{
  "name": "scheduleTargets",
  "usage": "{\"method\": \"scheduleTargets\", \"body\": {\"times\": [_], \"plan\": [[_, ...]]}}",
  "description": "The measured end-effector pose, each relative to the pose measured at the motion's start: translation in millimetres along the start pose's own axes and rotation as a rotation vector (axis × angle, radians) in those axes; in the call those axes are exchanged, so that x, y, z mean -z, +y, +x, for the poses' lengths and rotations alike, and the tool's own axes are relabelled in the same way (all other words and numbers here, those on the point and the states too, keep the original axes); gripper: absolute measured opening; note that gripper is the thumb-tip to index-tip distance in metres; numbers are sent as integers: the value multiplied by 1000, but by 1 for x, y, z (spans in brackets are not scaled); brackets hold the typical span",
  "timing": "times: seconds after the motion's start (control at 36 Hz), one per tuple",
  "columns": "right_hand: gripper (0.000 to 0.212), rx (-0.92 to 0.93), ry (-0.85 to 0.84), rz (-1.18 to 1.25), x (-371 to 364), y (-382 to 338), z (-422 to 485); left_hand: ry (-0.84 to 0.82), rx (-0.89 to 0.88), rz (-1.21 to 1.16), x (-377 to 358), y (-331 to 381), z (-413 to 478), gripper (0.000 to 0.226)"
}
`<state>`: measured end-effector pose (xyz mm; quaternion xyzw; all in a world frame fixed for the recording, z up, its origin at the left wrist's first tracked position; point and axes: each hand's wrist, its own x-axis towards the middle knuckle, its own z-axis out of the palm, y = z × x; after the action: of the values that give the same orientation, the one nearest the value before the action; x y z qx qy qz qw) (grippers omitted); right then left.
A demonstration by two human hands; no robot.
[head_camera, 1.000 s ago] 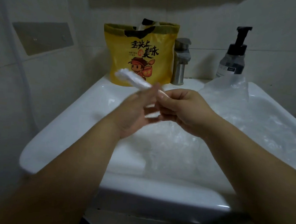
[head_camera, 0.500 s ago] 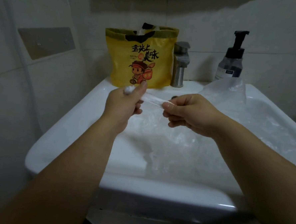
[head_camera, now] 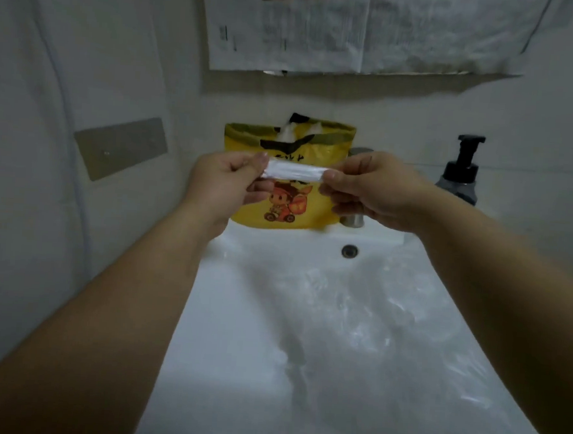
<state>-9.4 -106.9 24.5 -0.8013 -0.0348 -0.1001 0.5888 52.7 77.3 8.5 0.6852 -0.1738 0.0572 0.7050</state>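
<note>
Plastic strip point(head_camera: 294, 172) pinched taut between left hand point(head_camera: 225, 181), right hand point(head_camera: 374, 188)

snack bag point(head_camera: 288, 213) on sink point(head_camera: 236, 364) back ledge, left of tap point(head_camera: 353, 219). pump bottle point(head_camera: 462, 174) right of tap. wrapped packet point(head_camera: 294, 171) held before bag. plastic sheet point(head_camera: 389, 323) in basin.

Sink point(head_camera: 227, 347) holds yellow bag point(head_camera: 298, 214), seemingly clear film point(head_camera: 389, 323).

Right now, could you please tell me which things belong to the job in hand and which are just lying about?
In hand: white packet, pinched at its ends by the left hand and right hand.
Lying about: yellow bag, tap, pump bottle, clear plastic in the sink, papers on the wall.
</note>
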Motion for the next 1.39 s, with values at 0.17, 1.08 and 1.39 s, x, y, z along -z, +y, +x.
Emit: {"method": "scheduleTargets", "body": {"times": [0.17, 1.08, 1.39], "plan": [[8, 134, 159, -94, 0, -24, 37, 140, -78, 52, 4, 19, 38, 11], [30, -41, -58, -1179, -8, -31, 172, -58, -219, 596, 9, 8, 130, 21], [38, 284, 355, -741, 8, -38, 124, 6, -188, 562, 13, 18, 97, 30]]}}
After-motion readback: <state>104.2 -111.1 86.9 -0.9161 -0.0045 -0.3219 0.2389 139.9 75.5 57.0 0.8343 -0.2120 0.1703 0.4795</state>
